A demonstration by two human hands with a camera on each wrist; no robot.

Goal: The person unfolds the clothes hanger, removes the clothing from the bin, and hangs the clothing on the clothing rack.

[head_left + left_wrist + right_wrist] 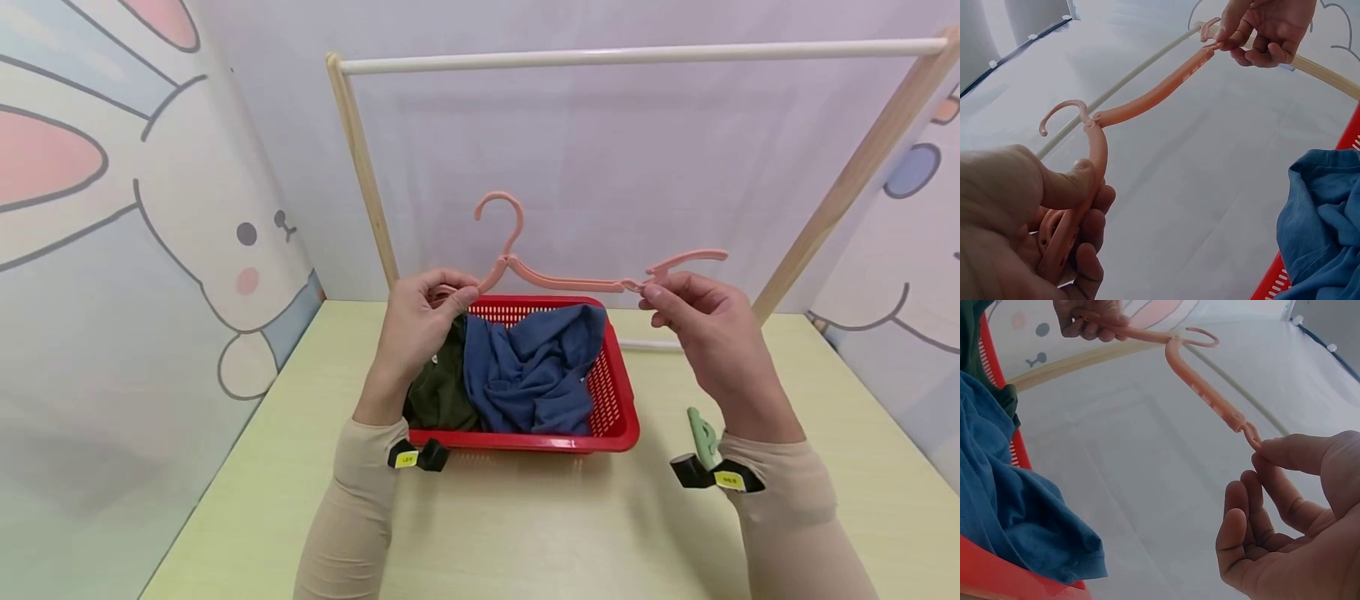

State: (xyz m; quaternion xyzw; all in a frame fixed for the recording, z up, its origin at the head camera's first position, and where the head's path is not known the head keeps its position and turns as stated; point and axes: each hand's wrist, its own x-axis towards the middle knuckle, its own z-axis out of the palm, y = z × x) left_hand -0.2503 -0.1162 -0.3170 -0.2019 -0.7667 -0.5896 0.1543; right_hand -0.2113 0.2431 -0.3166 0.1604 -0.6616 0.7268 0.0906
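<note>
A pink folding hanger [564, 282] is held up between both hands, its hook pointing upward. My left hand [427, 321] grips one arm of it, thumb on top and fingers curled round, clearest in the left wrist view. At the other end, my right hand [701, 325] pinches the thin end piece between thumb and index finger. A short curved piece of the hanger sticks up beyond the right fingers in the head view. Behind and below the hands stands a red basket [624, 421] holding a blue garment [536, 367] and a dark green garment [444, 387].
A rack with a white top rail [637, 57] and wooden posts [847, 179] stands behind the basket. On the table [525, 533], a green hanger [703, 437] lies near my right wrist, partly hidden. Walls with cartoon drawings [202, 208] flank both sides.
</note>
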